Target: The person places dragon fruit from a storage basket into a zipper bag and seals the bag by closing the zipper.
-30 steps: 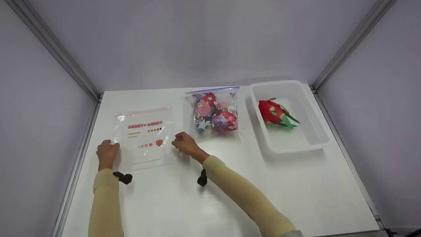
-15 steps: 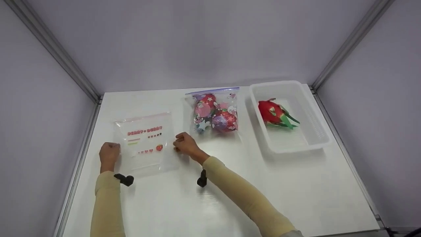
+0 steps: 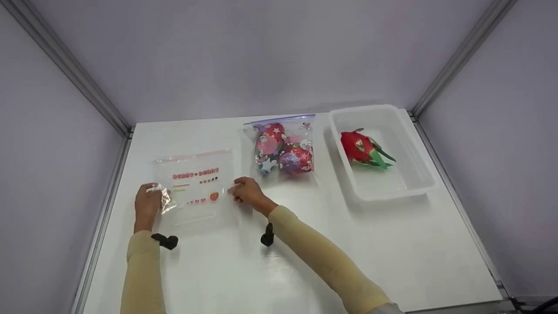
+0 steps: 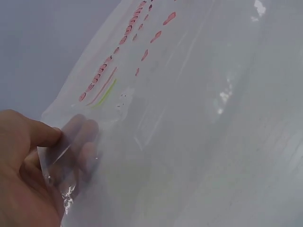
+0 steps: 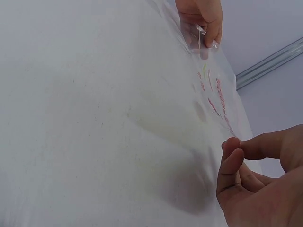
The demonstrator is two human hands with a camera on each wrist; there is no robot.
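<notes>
Hands pinch both sides of the empty bag (image 3: 196, 187), left hand (image 3: 147, 204) on its left edge, right hand (image 3: 247, 192) on its right, left of the filled bag (image 3: 284, 147); opening its mouth likely follows.

A white table (image 3: 270, 270) carries everything. On its left part lies a clear empty bag (image 3: 196, 187) with red print. Near the back edge, in the middle, lies a second bag (image 3: 283, 146) filled with colourful things. At the right stands a white tray (image 3: 418, 170).
</notes>
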